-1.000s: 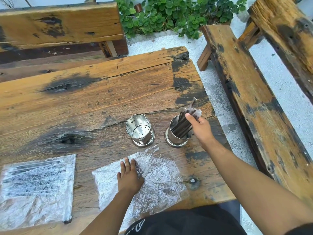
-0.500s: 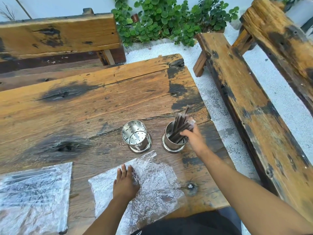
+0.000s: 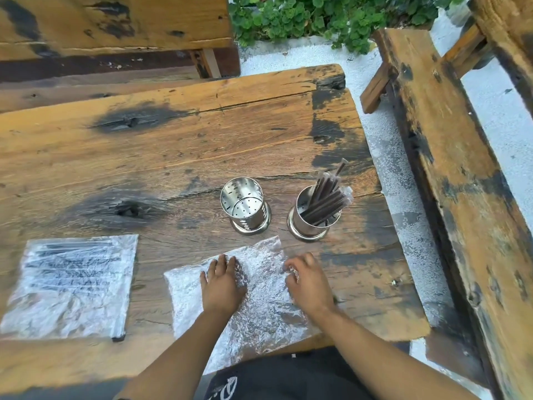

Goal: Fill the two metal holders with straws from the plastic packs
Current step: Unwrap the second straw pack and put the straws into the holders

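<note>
Two perforated metal holders stand on the wooden table. The left holder holds nothing. The right holder contains a bundle of dark wrapped straws leaning to the right. In front of them lies a crumpled plastic pack. My left hand rests flat on its left part. My right hand is at the pack's right edge, its fingertips pinching the plastic. A second plastic pack with dark straws inside lies at the left.
A wooden bench runs along the table's right side, with white gravel ground between. Another bench stands behind the table. Green plants grow at the back. The table's right edge is close to the right holder.
My right hand has let go of the straws, which stay in the right holder, and moved back to the near pack's right edge. My left hand stayed on the pack.
</note>
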A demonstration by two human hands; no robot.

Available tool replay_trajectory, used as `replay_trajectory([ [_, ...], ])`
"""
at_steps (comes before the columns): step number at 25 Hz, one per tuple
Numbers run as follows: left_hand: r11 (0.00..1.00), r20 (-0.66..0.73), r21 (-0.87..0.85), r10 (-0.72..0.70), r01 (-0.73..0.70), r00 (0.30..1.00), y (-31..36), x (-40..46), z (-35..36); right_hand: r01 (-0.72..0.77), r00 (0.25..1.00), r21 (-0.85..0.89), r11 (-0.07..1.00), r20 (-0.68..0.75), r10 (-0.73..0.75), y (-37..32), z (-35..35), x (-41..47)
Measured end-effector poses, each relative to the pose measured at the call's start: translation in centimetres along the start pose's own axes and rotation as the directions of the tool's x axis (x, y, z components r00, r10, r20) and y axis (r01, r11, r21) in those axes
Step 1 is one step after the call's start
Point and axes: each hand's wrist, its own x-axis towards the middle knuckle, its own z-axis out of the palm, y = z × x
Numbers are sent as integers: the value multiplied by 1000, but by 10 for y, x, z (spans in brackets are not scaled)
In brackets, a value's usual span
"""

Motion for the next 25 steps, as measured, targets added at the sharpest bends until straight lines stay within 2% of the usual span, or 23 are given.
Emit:
replay_trajectory([
  [2,997,-7,-81,2,-3,1000,2,-8,6,157,976,-114,981,167,-137,-12,19,3],
  [3,992,-11,-128,11,-13,1000,4,-12,8,194,959,-141,971,237,-157,-19,26,3],
  [5,971,-39,-235,28,-36,999,2,-16,10,220,927,-177,959,346,-148,-26,41,3],
  [8,931,-172,-353,32,-92,985,-13,-26,10,231,891,-266,936,445,-93,-30,58,1],
  [11,883,-312,-452,-21,-128,950,-43,-32,10,221,901,-317,922,428,-69,-34,65,1],
  [13,894,-375,-433,-65,-113,925,-72,-32,5,179,915,-377,909,403,-13,-37,71,1],
  [17,929,-402,-363,-222,68,888,-164,-13,-7,125,973,-452,883,229,-21,-64,100,-1],
  [19,929,-384,-332,-291,163,876,-211,-4,-22,102,987,-473,875,159,-29,-79,119,-3],
  [22,908,-264,-307,-371,287,890,-276,7,-46,45,990,-523,851,137,31,-95,139,-5],
  [25,906,-162,-251,-387,341,908,-343,21,-63,-43,989,-471,881,103,104,-109,155,0],
])
